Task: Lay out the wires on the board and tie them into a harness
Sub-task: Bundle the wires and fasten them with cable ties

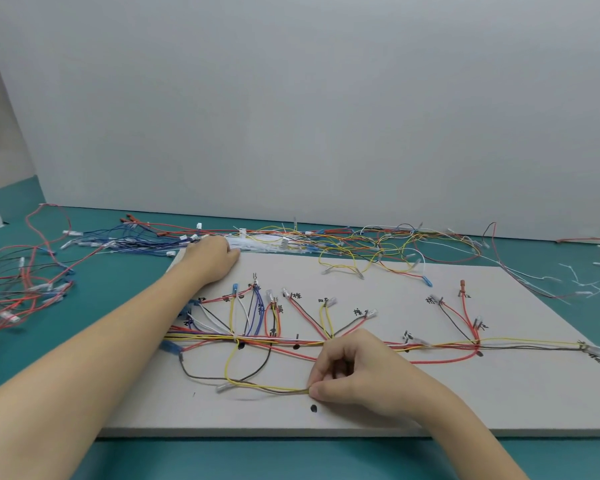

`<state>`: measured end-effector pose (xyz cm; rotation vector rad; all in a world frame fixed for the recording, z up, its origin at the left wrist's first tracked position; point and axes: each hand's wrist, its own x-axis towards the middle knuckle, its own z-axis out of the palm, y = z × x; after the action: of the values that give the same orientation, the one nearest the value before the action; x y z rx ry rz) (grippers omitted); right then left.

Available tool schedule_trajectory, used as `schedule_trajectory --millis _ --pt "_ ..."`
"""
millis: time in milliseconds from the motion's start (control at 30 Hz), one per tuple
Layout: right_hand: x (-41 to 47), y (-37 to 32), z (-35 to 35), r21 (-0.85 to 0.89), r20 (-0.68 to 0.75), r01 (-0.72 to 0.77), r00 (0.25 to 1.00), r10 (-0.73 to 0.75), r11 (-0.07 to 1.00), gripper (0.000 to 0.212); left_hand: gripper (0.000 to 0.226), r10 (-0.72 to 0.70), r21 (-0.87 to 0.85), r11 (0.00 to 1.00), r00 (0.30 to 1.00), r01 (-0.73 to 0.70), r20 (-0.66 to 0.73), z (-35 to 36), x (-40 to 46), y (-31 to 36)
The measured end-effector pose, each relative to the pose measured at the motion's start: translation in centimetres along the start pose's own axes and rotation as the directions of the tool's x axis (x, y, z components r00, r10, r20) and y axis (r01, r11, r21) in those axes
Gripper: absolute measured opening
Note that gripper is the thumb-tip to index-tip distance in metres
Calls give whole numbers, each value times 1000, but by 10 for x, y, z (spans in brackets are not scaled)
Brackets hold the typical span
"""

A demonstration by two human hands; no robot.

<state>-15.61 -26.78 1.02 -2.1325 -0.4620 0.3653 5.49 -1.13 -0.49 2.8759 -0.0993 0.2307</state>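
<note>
The right hand [355, 370] curls low on the board [430, 393] and pinches a yellow wire [257, 385] beside the laid-out harness wires [291, 341]. The left hand [212, 258] reaches far to the board's back edge, seemingly gripping white cable ties [257, 241].

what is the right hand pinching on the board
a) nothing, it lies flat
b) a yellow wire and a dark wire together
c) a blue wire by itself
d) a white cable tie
b: the right hand pinches a yellow wire and a dark wire together at the near part of the board, while the left hand reaches to the white cable ties at the far edge.
</note>
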Motion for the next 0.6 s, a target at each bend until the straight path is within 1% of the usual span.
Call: schedule_trajectory --millis 100,233,367,467,533,600 --pt "-1 0 1 5 -7 3 1000 -3 1000 3 37 11 -14 1000 998 -12 -59 2 -3 2" --pt "-2 -1 2 16 -19 -3 1000 3 1000 4 26 21 -139 989 975 -53 -221 1 -2 -1" --pt "-1 -2 2 9 -17 -5 1000 5 1000 3 19 63 -270 946 922 -177 -383 -2 3 -6" --pt "-2 -3 2 6 -19 -12 1000 12 1000 3 13 -6 -403 896 904 -184 -426 -6 5 -4" --pt "-3 -4 2 5 -22 -16 1000 16 1000 3 11 -87 -496 853 894 -161 -440 -10 5 -2" --pt "-4 -4 2 5 -22 -16 1000 16 1000 3 12 -195 -613 781 886 -119 -421 -15 5 1"
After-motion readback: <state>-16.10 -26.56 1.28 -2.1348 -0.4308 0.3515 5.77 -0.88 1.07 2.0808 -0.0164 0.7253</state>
